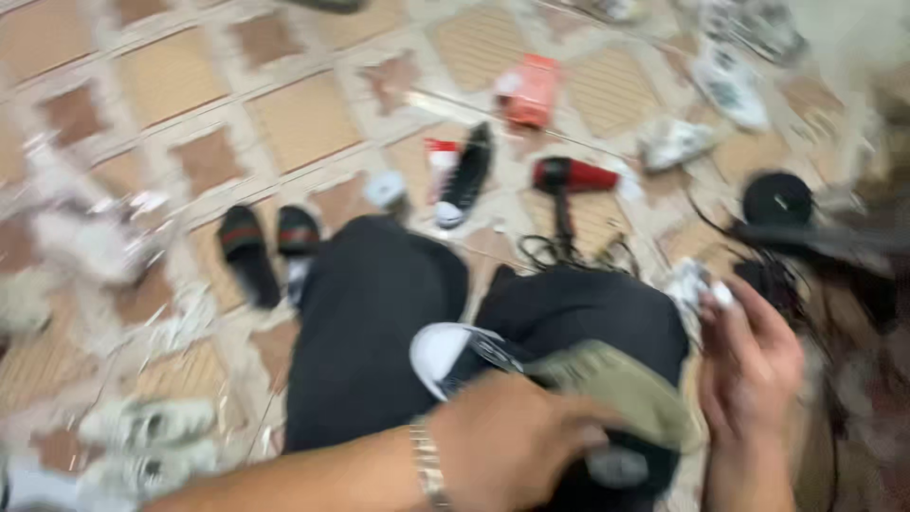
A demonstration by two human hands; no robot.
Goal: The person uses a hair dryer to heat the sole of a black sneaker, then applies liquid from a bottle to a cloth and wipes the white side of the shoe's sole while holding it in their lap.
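Observation:
The picture is motion-blurred. A black sneaker (531, 379) with a white toe cap and a tan sole lies across my lap, on black trousers (370, 332). My left hand (512, 446), with a metal bracelet at the wrist, grips the sneaker from the heel side. To the right of the shoe, my right hand (749, 370) is raised with its fingers curled. A small white thing (720, 294) shows at its fingertips, but the blur hides whether the hand holds it.
On the tiled floor (303, 118) ahead lie a pair of black slides (256, 246), a second black sneaker (464, 175), a red hair dryer (569, 177) with its cable, an orange box (529, 90) and several white shoes (730, 85). More white sneakers (142, 446) lie at the lower left.

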